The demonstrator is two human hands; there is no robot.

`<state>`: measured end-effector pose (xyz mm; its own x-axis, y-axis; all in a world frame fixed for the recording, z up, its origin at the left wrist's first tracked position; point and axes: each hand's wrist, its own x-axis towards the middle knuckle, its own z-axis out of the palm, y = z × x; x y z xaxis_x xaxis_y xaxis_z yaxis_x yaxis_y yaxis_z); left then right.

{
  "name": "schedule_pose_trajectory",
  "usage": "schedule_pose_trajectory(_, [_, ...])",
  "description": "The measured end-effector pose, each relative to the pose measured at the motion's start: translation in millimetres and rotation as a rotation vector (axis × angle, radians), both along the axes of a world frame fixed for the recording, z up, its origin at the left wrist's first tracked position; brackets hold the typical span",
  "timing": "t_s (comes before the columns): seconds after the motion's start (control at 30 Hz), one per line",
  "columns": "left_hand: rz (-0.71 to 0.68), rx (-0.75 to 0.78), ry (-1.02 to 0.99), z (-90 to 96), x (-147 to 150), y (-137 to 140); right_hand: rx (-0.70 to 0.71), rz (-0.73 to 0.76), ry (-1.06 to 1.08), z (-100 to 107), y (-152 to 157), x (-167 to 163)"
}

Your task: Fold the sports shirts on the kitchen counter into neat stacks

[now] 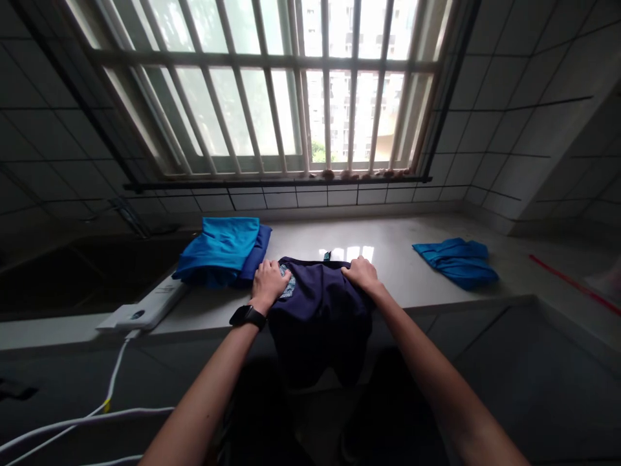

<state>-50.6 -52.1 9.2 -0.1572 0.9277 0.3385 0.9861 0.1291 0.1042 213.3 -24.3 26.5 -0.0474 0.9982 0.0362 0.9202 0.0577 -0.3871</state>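
Note:
A pair of dark navy shorts (323, 298) lies over the counter's front edge, the legs hanging down in front. My left hand (272, 283) is closed on the left end of the waistband, beside a light patterned patch (289, 285). At the right end of the waistband, my right hand (360, 272) grips the cloth with bent fingers. A small dark tag (326, 256) stands up from the waistband between the hands. Just left of my left hand sits a folded stack, bright blue cloth (226, 246) on top of darker blue cloth (257, 255).
A crumpled blue cloth (458, 262) rests on the counter (392, 236) at the right, near a red strip (577, 285). At the left are a dark sink (72, 278), a faucet (130, 217) and a white power strip (150, 304) with cables. A barred window stands behind.

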Motion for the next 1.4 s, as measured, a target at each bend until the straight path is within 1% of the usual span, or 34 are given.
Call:
schedule_pose_trajectory(0.07, [-0.034, -0.013, -0.035, 2.7, -0.9, -0.6, -0.202, 0.206, 0.154, 13.1, 5.0, 17.4])
schedule_pose_trajectory(0.13, [-0.081, -0.01, -0.085, 5.1, -2.4, -0.6, -0.404, 0.434, 0.347, 31.3, 6.8, 37.8])
schedule_pose_trajectory(0.17, [-0.106, -0.004, -0.118, 6.1, -3.3, -0.4, -0.471, 0.527, 0.428, 41.6, 6.5, 47.2])
schedule_pose_trajectory(0.2, [-0.123, 0.004, -0.159, 7.1, -4.1, -0.2, -0.505, 0.598, 0.49, 52.0, 5.8, 55.1])
schedule_pose_trajectory(0.23, [-0.132, 0.009, -0.212, 8.3, -4.7, -0.4, -0.498, 0.646, 0.537, 62.3, 5.2, 60.8])
schedule_pose_trajectory(0.27, [-0.14, 0.005, -0.279, 10.0, -5.0, -1.5, -0.45, 0.665, 0.563, 72.0, 5.3, 64.2])
schedule_pose_trajectory(0.3, [-0.159, -0.008, -0.36, 12.3, -4.8, -3.9, -0.362, 0.653, 0.574, 81.1, 6.4, 64.9])
schedule_pose_trajectory(0.33, [-0.202, -0.025, -0.459, 15.6, -3.7, -8.1, -0.243, 0.616, 0.579, 89.4, 8.7, 63.1])
schedule_pose_trajectory(0.37, [-0.275, -0.043, -0.578, 19.9, -1.7, -14.1, -0.109, 0.567, 0.588, 97.0, 12.1, 58.9])
schedule_pose_trajectory(0.4, [-0.383, -0.068, -0.71, 25.5, 1.4, -21.8, 0.029, 0.516, 0.606, 104.0, 16.4, 52.8])
schedule_pose_trajectory(0.43, [-0.524, -0.106, -0.844, 32.4, 5.3, -30.6, 0.159, 0.471, 0.635, 110.6, 21.1, 45.4])
schedule_pose_trajectory(0.5, [-0.83, -0.197, -1.099, 49.4, 15.1, -46.9, 0.359, 0.416, 0.738, 122.8, 29.2, 28.4])
schedule_pose_trajectory(0.53, [-0.962, -0.236, -1.198, 58.9, 20.2, -52.1, 0.413, 0.415, 0.807, 128.5, 31.5, 19.8])
schedule_pose_trajectory(0.57, [-1.041, -0.21, -1.291, 68.7, 25.1, -54.2, 0.428, 0.44, 0.878, 133.8, 32.3, 11.7])
schedule_pose_trajectory(0.6, [-1.052, -0.104, -1.377, 78.1, 29.3, -52.7, 0.403, 0.489, 0.948, 138.4, 31.5, 4.1])
schedule_pose_trajectory(0.67, [-0.921, 0.21, -1.451, 94.3, 35.2, -41.5, 0.273, 0.631, 1.058, 145.1, 26.2, -9.9])
schedule_pose_trajectory(0.7, [-0.864, 0.287, -1.418, 100.2, 36.9, -33.9, 0.195, 0.71, 1.089, 146.9, 22.9, -16.6])
schedule_pose_trajectory(0.73, [-0.85, 0.276, -1.367, 104.5, 38.1, -26.6, 0.131, 0.777, 1.111, 147.6, 19.8, -23.3])
schedule_pose_trajectory(0.77, [-0.876, 0.195, -1.31, 107.2, 39.1, -20.6, 0.09, 0.827, 1.127, 147.4, 17.5, -30.2])
schedule_pose_trajectory(0.83, [-0.96, -0.04, -1.218, 108.7, 41.7, -14.3, 0.062, 0.866, 1.132, 144.8, 16.0, -43.8])
schedule_pose_trajectory(0.87, [-0.971, -0.105, -1.198, 108.4, 43.7, -13.8, 0.079, 0.848, 1.126, 142.7, 16.3, -49.9])
schedule_pose_trajectory(0.9, [-0.949, -0.107, -1.197, 108.0, 46.1, -14.4, 0.111, 0.801, 1.12, 140.2, 16.8, -54.9])
schedule_pose_trajectory(0.93, [-0.9, -0.055, -1.205, 108.0, 48.5, -15.5, 0.151, 0.73, 1.12, 137.1, 16.6, -58.2])
schedule_pose_trajectory(1.0, [-0.772, 0.137, -1.229, 110.1, 52.6, -17.0, 0.228, 0.549, 1.153, 127.9, 11.4, -59.0])
schedule_pose_trajectory(1.03, [-0.712, 0.238, -1.236, 112.3, 53.5, -17.0, 0.237, 0.469, 1.174, 121.1, 5.6, -56.2])
schedule_pose_trajectory(1.07, [-0.66, 0.325, -1.235, 114.9, 53.3, -16.5, 0.206, 0.42, 1.177, 112.6, -2.4, -51.5])
schedule_pose_trajectory(1.1, [-0.617, 0.387, -1.226, 117.8, 51.8, -15.8, 0.143, 0.41, 1.153, 102.5, -12.1, -45.1])
schedule_pose_trajectory(1.13, [-0.586, 0.422, -1.208, 120.7, 48.9, -15.3, 0.041, 0.45, 1.084, 91.0, -22.6, -37.4])
schedule_pose_trajectory(1.2, [-0.543, 0.428, -1.144, 125.2, 38.7, -15.5, -0.159, 0.62, 0.845, 67.3, -42.1, -20.0])
schedule_pose_trajectory(1.23, [-0.521, 0.415, -1.097, 126.8, 31.4, -16.1, -0.2, 0.677, 0.742, 56.8, -49.1, -11.0])
schedule_pose_trajectory(1.27, [-0.494, 0.4, -1.042, 128.1, 23.0, -16.7, -0.201, 0.701, 0.671, 48.6, -53.4, -2.3])
schedule_pose_trajectory(1.3, [-0.46, 0.386, -0.981, 129.6, 13.5, -17.0, -0.158, 0.683, 0.636, 43.5, -54.4, 5.9])
schedule_pose_trajectory(1.33, [-0.417, 0.379, -0.923, 131.6, 3.5, -16.7, -0.09, 0.626, 0.632, 41.9, -52.0, 13.6])
schedule_pose_trajectory(1.4, [-0.309, 0.393, -0.832, 139.3, -16.2, -13.3, 0.077, 0.448, 0.679, 49.3, -37.9, 27.3])
